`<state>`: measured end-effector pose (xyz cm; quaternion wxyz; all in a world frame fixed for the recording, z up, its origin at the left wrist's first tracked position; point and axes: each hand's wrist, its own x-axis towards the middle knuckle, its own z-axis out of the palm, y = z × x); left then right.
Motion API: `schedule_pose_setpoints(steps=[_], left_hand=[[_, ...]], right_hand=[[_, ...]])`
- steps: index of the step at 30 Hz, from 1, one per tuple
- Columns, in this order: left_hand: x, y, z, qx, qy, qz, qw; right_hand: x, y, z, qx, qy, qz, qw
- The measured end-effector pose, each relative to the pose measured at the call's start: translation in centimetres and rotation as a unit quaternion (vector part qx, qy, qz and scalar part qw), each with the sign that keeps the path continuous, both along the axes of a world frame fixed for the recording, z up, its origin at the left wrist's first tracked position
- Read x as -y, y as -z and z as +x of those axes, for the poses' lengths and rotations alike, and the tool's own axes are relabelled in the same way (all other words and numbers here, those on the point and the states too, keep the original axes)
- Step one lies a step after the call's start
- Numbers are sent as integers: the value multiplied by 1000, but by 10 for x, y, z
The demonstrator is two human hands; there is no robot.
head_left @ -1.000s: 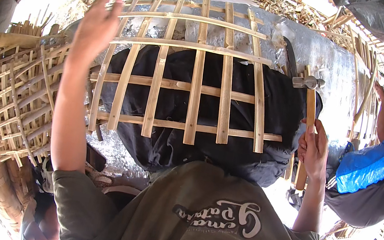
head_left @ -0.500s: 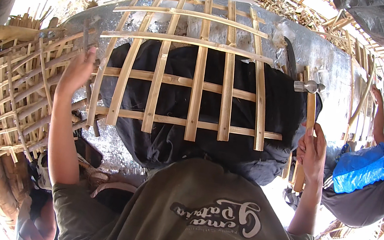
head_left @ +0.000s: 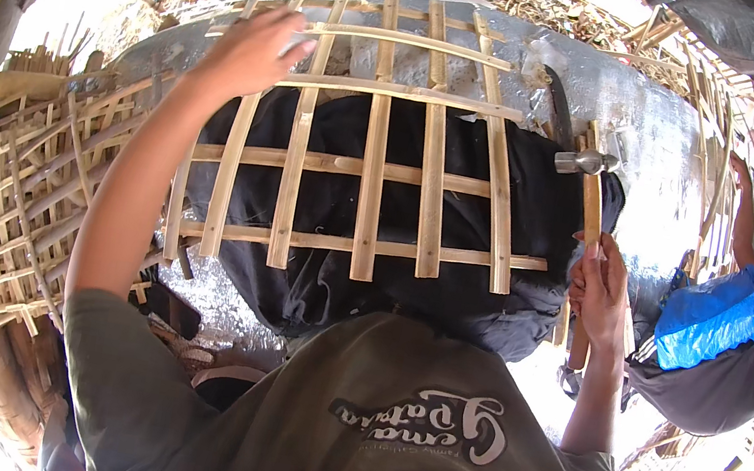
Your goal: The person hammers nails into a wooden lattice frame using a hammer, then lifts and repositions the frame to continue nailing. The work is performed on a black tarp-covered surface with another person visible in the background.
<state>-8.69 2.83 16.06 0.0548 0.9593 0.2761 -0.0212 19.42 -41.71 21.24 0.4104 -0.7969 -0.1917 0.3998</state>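
Observation:
A lattice of split bamboo slats (head_left: 371, 185) lies across black cloth in front of me. Above its far left corner is my left hand (head_left: 253, 50), thumb and forefinger apart and slightly blurred; it hides the slat crossings beneath, and I cannot tell whether it touches them. To the right of the lattice, my right hand (head_left: 601, 283) is closed round the wooden handle of a hammer (head_left: 594, 192). The hammer stands upright, its metal head uppermost, just past the cloth's right edge.
The black cloth (head_left: 308, 289) covers a bulky form against a grey plastic sheet (head_left: 652, 172). More bamboo lattices (head_left: 31, 188) are stacked at the left. A curved dark blade-like thing (head_left: 556, 106) lies beyond the hammer. Another person (head_left: 700, 390) with a blue plastic bag (head_left: 716, 322) sits at the right.
My left hand has moved from beside the lattice's left edge up and right, over its far left corner. The right hand still holds the hammer, shifted slightly left in the view.

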Motion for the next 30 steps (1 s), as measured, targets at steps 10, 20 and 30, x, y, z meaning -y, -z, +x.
schedule_pose_setpoints(steps=[10, 20, 30], left_hand=[[-11, 86, 84, -84, -67, 62, 992], [-9, 91, 82, -104, -278, -47, 954], [-12, 79, 44, -77, -111, -141, 981]], right_hand=[[39, -3, 13, 0, 85, -35, 996], [46, 6, 32, -12, 99, -3, 995], [36, 3, 21, -47, 90, 8, 995]])
